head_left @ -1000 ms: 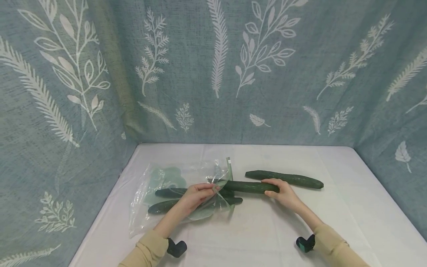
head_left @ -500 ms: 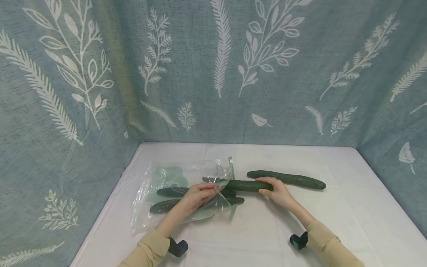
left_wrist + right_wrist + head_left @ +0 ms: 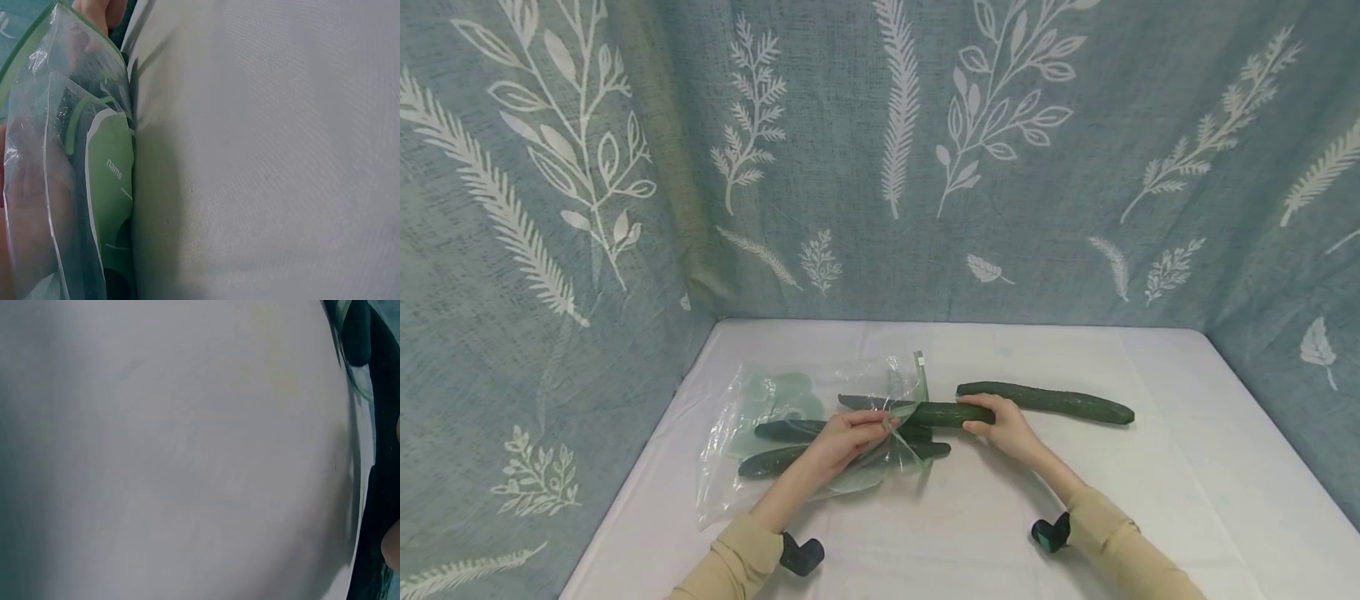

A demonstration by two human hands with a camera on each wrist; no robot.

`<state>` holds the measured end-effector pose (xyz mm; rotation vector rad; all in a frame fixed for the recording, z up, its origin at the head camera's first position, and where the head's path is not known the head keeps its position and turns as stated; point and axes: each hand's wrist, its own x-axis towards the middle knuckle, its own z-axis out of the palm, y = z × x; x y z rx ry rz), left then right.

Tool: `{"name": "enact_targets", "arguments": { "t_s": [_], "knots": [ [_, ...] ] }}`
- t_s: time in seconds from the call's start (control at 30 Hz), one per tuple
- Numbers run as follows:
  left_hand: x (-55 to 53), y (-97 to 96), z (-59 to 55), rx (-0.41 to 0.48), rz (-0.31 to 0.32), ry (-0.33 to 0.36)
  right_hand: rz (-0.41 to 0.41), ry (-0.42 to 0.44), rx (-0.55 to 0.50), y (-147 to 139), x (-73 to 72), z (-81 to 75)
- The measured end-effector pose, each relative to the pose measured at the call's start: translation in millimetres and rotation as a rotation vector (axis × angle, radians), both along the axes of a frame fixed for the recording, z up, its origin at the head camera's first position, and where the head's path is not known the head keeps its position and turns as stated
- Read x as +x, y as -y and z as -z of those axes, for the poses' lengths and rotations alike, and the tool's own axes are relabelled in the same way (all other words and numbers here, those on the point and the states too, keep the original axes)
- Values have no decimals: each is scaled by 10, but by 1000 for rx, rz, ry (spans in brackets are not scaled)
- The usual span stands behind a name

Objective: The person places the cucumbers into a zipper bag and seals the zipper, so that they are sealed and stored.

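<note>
A clear zip bag (image 3: 718,467) with green printing lies on the left of the table, its green-edged mouth facing right. My left hand (image 3: 846,437) pinches the rim of that mouth. With fingers and thumb my right hand (image 3: 1011,427) grips the near end of a cucumber (image 3: 951,414), whose far part lies inside the bag. Two more cucumbers are in the bag, an upper one (image 3: 790,430) and a lower one (image 3: 771,462); the lower one's tip pokes out of the mouth. In the left wrist view the bag's green label (image 3: 111,169) shows the word "name".
Another cucumber (image 3: 1048,400) lies on the white tablecloth (image 3: 1150,483) behind and right of my right hand. A blue-green leaf-patterned curtain (image 3: 850,167) stands along the back and both sides of the table.
My right hand has moved left, sliding the gripped cucumber deeper into the bag. The left hand keeps its hold on the bag's rim, and the view has shifted slightly.
</note>
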<state>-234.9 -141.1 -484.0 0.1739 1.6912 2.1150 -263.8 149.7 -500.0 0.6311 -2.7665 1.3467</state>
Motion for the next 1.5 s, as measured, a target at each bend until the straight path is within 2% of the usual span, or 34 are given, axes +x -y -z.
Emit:
{"name": "enact_targets", "arguments": {
  "t_s": [0.3, 0.7, 0.97, 1.5],
  "knots": [
    [-2, 4, -15, -13, 4, 3, 19, 33, -24, 154, -32, -11],
    [17, -5, -21, 12, -25, 28, -25, 44, -44, 376, -96, -12],
    [28, -21, -29, -1, -29, 16, -23, 68, -81, 516, -103, -27],
    [45, -16, -21, 76, -15, 11, -58, 64, -157, 747, -135, 8]
  ]
}}
